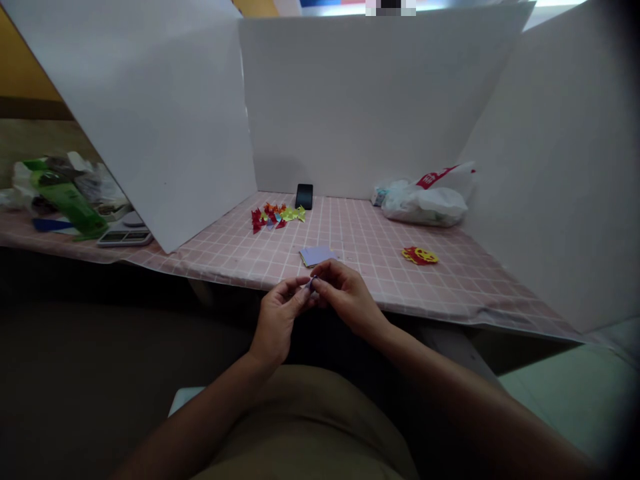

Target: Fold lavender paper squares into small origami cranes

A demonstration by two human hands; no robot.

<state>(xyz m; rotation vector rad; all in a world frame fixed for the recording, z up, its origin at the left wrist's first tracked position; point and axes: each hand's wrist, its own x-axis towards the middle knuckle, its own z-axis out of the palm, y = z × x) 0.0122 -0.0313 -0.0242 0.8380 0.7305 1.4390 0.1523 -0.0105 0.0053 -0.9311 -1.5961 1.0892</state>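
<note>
Both hands meet just off the front edge of the table, fingertips closed on one small folded purple paper. My left hand pinches it from the left, and my right hand pinches it from the right. The fingers cover most of the paper, so its shape cannot be made out. Right behind the hands lies a stack of square paper sheets, lilac on top. Farther back is a group of small folded paper pieces in red, orange, yellow and a little blue.
A dark phone leans near the back panel. Red and yellow flat cutouts lie right of the stack, with a white plastic bag behind. Beyond the left panel sit a scale and a green package.
</note>
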